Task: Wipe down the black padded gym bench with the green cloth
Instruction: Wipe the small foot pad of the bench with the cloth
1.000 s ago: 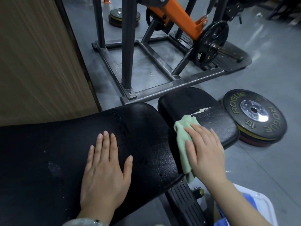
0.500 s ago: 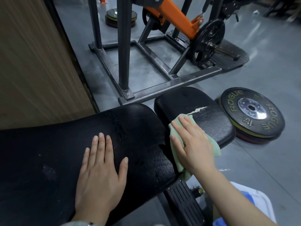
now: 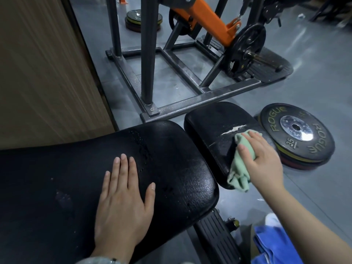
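Note:
The black padded bench has a large back pad [image 3: 171, 149] and a smaller seat pad [image 3: 213, 119] just right of it. A white tear [image 3: 233, 129] crosses the seat pad. My left hand [image 3: 123, 197] rests flat on the back pad, fingers straight. My right hand [image 3: 264, 159] presses the green cloth [image 3: 239, 168] onto the right part of the seat pad, fingers laid over it. The bunched end of the cloth trails toward the pad's near edge.
A stack of Rogue weight plates [image 3: 297, 134] lies on the floor right of the seat pad. A steel machine frame [image 3: 200, 103] with an orange arm [image 3: 205, 20] stands behind. A wooden wall [image 3: 47, 73] is at left, and a blue cloth [image 3: 272, 244] at lower right.
My right hand has slid the green cloth rightward across the seat pad, away from the gap between the pads. My left hand has stayed flat on the back pad.

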